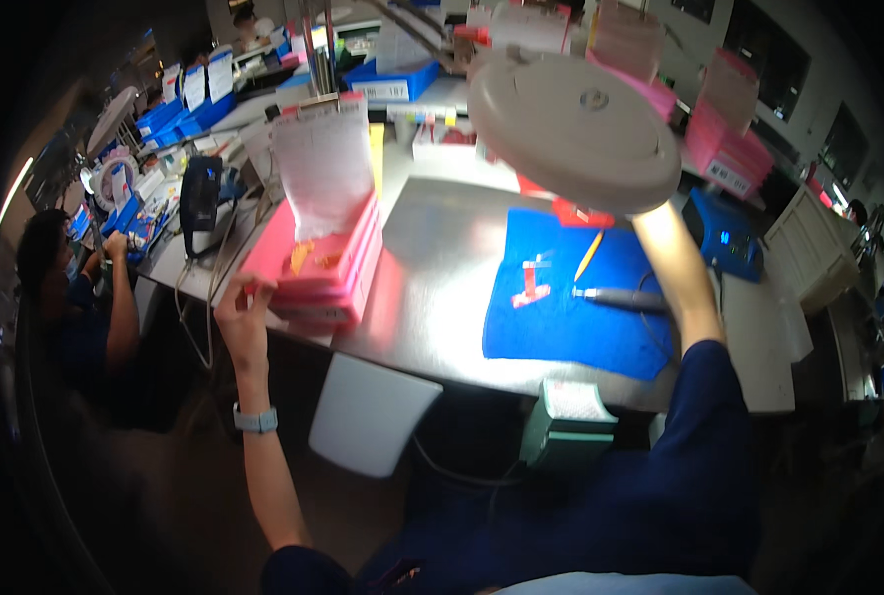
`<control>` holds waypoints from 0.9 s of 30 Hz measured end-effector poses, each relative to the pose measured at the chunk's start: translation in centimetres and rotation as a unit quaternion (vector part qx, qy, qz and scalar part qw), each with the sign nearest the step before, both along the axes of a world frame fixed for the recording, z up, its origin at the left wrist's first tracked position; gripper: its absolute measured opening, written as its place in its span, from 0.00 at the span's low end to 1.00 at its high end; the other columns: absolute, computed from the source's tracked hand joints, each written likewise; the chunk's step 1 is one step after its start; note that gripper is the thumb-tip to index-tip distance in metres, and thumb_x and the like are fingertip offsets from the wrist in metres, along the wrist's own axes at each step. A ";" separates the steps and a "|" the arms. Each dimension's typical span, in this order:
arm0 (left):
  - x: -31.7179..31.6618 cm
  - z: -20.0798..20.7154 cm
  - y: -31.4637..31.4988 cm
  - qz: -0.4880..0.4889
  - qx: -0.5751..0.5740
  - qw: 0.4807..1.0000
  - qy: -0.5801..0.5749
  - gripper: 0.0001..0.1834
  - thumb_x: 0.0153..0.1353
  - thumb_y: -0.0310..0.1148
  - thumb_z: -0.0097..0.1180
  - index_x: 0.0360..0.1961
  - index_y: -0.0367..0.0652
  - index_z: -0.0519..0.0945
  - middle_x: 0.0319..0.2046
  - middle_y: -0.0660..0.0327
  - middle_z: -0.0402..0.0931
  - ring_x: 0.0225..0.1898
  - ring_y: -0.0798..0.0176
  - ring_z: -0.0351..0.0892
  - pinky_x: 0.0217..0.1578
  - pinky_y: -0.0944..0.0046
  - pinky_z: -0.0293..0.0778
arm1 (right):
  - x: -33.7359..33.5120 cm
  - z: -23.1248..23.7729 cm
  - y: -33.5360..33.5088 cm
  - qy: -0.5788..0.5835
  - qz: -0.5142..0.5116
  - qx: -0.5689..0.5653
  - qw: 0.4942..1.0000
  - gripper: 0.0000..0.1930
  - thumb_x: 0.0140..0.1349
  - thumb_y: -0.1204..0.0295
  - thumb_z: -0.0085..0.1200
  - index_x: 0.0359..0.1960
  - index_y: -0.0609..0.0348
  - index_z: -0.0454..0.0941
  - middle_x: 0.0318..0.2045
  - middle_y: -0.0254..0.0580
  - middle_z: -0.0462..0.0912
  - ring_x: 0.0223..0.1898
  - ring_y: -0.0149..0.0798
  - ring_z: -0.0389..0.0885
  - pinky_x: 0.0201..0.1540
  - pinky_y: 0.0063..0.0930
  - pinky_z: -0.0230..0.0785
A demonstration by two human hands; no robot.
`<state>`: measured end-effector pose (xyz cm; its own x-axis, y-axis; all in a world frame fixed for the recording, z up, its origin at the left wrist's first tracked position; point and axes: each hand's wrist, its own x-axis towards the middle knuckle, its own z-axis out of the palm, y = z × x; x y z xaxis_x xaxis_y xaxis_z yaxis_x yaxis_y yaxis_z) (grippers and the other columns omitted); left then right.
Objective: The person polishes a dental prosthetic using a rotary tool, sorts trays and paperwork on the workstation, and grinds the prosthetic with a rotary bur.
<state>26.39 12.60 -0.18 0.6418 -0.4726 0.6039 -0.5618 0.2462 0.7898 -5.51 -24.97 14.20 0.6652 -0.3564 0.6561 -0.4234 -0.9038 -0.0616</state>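
Observation:
My left hand [243, 315] is at the near left corner of a stack of pink bins [348, 290], its fingers bent and closed on the rim. Orange-yellow pieces [303, 260] lie in the top bin, and a white paper sheet [323, 164] stands up from it. My right arm reaches past a round white lamp head [571, 129], which hides the fingers of my right hand [652, 214]. On a blue cloth [516, 332] lie a small red-and-clear piece [532, 285], a yellow pencil-like stick [589, 256] and a dark handpiece [621, 298] with a cord.
A blue device with a lit display [725, 238] stands right of the cloth. Below the table's front edge are a green box [569, 426] and a pale grey panel [375, 415]. A dark upright device [201, 203] with cables is at left, near a seated co-worker [75, 288].

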 end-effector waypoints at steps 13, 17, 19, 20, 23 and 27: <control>-1.9 0.9 -0.8 0.030 -0.141 0.990 0.009 0.08 0.63 0.29 0.68 0.38 0.35 0.83 0.34 0.67 0.80 0.37 0.74 0.76 0.42 0.72 0.71 | -2.1 -6.6 3.0 0.066 0.016 -0.099 0.993 0.12 0.64 0.65 0.61 0.47 0.54 0.82 0.56 0.45 0.80 0.54 0.49 0.81 0.55 0.41 0.74; -3.0 4.3 0.6 0.107 -0.090 0.988 -0.069 0.08 0.61 0.24 0.68 0.38 0.32 0.82 0.41 0.60 0.84 0.41 0.70 0.81 0.46 0.69 0.75 | -1.6 -7.7 9.3 0.016 0.024 -0.167 0.986 0.12 0.61 0.66 0.64 0.45 0.52 0.83 0.53 0.45 0.81 0.54 0.51 0.82 0.55 0.40 0.74; -4.9 6.0 1.2 0.101 -0.117 0.985 -0.075 0.09 0.59 0.21 0.69 0.37 0.30 0.82 0.44 0.56 0.84 0.43 0.68 0.83 0.49 0.66 0.77 | -2.0 -6.9 10.6 -0.042 0.111 -0.204 0.972 0.10 0.63 0.65 0.61 0.44 0.52 0.84 0.44 0.46 0.83 0.42 0.49 0.84 0.46 0.42 0.77; -6.0 6.6 1.9 0.082 -0.109 0.988 -0.066 0.09 0.58 0.21 0.70 0.37 0.29 0.82 0.44 0.56 0.84 0.42 0.67 0.83 0.49 0.65 0.78 | -2.6 -6.7 11.1 -0.015 0.076 -0.133 0.988 0.10 0.63 0.66 0.62 0.44 0.52 0.84 0.43 0.45 0.84 0.41 0.48 0.85 0.46 0.39 0.77; -10.1 6.9 3.4 0.034 -0.048 0.996 -0.068 0.10 0.53 0.20 0.73 0.35 0.31 0.83 0.45 0.51 0.84 0.43 0.64 0.85 0.47 0.63 0.79 | -4.2 -5.2 13.0 -0.046 0.133 0.058 0.988 0.11 0.68 0.66 0.59 0.47 0.55 0.83 0.46 0.45 0.85 0.41 0.44 0.85 0.47 0.33 0.77; -15.7 5.1 3.3 0.030 -0.015 0.989 -0.146 0.17 0.42 0.25 0.80 0.32 0.35 0.84 0.47 0.45 0.84 0.46 0.55 0.86 0.50 0.59 0.78 | -5.7 -4.1 16.4 -0.032 0.251 0.576 0.778 0.20 0.75 0.55 0.48 0.52 0.60 0.76 0.38 0.43 0.84 0.38 0.36 0.85 0.46 0.32 0.77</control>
<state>10.72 15.92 4.91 0.4639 -0.4180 0.7811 -0.7797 0.2260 0.5840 -11.21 -8.55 10.14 0.8892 -0.4383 0.1314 0.0015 -0.2844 -0.9587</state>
